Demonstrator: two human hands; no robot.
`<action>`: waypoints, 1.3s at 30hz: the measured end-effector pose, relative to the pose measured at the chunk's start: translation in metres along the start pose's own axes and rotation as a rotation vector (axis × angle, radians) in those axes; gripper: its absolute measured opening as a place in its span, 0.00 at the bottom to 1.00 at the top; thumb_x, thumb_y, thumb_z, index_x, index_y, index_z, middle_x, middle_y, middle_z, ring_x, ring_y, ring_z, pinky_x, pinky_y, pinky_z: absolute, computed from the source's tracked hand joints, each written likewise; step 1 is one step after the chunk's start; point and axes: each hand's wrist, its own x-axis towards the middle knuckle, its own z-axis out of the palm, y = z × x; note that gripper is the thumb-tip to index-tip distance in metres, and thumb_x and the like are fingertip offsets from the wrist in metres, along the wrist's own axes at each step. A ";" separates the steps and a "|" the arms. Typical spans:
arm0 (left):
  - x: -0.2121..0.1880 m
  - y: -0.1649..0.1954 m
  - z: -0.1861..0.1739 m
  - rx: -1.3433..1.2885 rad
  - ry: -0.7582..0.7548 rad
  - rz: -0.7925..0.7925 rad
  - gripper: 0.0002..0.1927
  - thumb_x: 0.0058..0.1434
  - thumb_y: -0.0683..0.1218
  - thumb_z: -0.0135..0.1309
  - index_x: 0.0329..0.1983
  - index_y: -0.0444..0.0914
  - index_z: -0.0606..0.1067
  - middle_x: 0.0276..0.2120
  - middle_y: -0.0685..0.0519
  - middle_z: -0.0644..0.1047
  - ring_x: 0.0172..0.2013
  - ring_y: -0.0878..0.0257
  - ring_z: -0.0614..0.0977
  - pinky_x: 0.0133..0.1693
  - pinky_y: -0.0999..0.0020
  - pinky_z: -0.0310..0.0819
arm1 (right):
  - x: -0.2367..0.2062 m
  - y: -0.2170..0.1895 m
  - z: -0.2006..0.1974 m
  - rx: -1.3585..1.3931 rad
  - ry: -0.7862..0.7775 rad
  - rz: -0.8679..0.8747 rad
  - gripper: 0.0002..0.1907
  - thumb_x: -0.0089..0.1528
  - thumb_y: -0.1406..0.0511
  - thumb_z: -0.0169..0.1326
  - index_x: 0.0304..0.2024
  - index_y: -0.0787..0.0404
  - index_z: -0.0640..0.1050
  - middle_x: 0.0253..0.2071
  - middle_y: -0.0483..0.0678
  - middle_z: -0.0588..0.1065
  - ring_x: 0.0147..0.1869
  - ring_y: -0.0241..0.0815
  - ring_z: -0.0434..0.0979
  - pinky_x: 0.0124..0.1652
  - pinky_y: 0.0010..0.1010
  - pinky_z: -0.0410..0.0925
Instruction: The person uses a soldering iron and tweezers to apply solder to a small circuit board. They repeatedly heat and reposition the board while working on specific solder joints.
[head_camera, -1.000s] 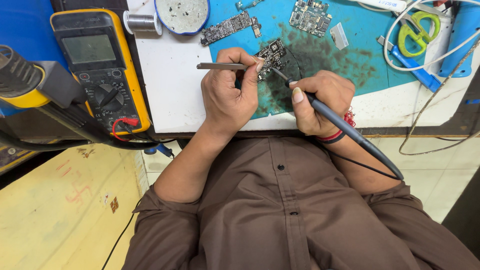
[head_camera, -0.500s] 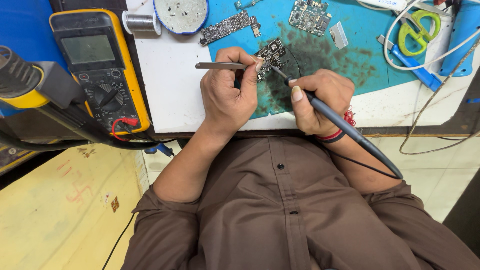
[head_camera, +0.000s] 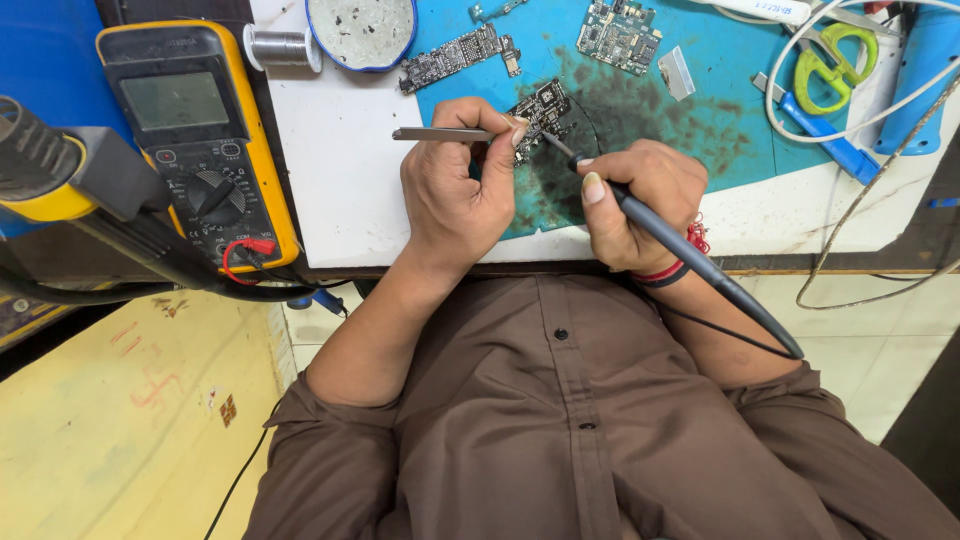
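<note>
My left hand pinches a pair of metal tweezers whose tips reach a small dark circuit board lying on the blue work mat. My right hand grips a grey soldering iron like a pen. Its thin tip touches the near right edge of the same board. The iron's black cable trails back past my right wrist. Both hands rest on the mat's scorched, darkened patch.
A yellow multimeter with red plug sits at the left, beside a black hot-air nozzle. A solder spool, a round tin, two more circuit boards, green-handled scissors and white cables lie around.
Hardly anything has moved. The soldering iron tip and the tweezers stay on the small board, with only slight shifts of both hands.
</note>
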 end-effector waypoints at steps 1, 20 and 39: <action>0.000 0.000 0.000 0.010 0.002 0.006 0.07 0.71 0.36 0.58 0.43 0.36 0.71 0.38 0.51 0.81 0.34 0.66 0.84 0.37 0.73 0.78 | 0.000 0.000 -0.001 0.003 -0.018 -0.005 0.03 0.68 0.70 0.56 0.39 0.65 0.76 0.30 0.52 0.76 0.29 0.47 0.74 0.30 0.33 0.66; -0.003 -0.004 0.001 -0.023 0.028 0.005 0.07 0.71 0.35 0.57 0.45 0.34 0.70 0.41 0.48 0.80 0.39 0.64 0.86 0.41 0.72 0.81 | 0.002 0.001 0.000 0.014 -0.041 -0.037 0.02 0.67 0.71 0.56 0.39 0.66 0.76 0.29 0.51 0.75 0.28 0.48 0.74 0.30 0.34 0.66; -0.001 -0.016 0.004 -0.046 0.085 -0.013 0.08 0.70 0.37 0.59 0.43 0.35 0.70 0.32 0.53 0.79 0.29 0.71 0.77 0.34 0.75 0.72 | -0.001 0.002 0.005 -0.022 0.022 -0.013 0.06 0.69 0.71 0.56 0.48 0.66 0.79 0.34 0.53 0.78 0.36 0.51 0.80 0.36 0.34 0.71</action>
